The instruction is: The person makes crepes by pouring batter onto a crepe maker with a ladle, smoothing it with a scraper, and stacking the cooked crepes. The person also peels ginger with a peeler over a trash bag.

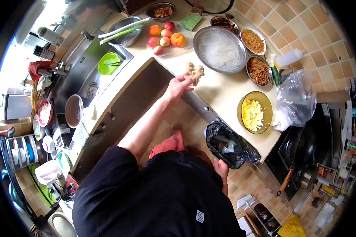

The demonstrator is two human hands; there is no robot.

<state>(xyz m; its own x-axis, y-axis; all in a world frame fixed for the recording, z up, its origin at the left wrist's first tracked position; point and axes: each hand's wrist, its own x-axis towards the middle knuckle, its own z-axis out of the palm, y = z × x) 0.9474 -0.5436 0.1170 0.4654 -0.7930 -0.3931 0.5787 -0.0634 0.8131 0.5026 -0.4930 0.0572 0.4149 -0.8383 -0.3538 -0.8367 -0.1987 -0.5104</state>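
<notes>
My left hand [178,87] is closed in a pinch on a knobbly piece of ginger [194,72], held up at the counter's front edge. Beyond the ginger, a wide metal basin [220,49] contains soaked glass noodles. Down by my waist, my right hand [222,170] is beside a bin lined with a black plastic bag [230,144]. Its fingers are only partly visible, so I cannot tell whether they are closed or whether they touch the bag. Chopped scrambled egg [252,114] lies in an amber glass bowl [268,117] on the counter to the right.
Spring onions [122,31] lie across a metal bowl [127,41] near the sink [74,74]. Several fruits [165,41] rest in clear plastic. Dishes of shredded food [252,41] line the tiled wall. A black wok [307,147] sits on the right-hand stove.
</notes>
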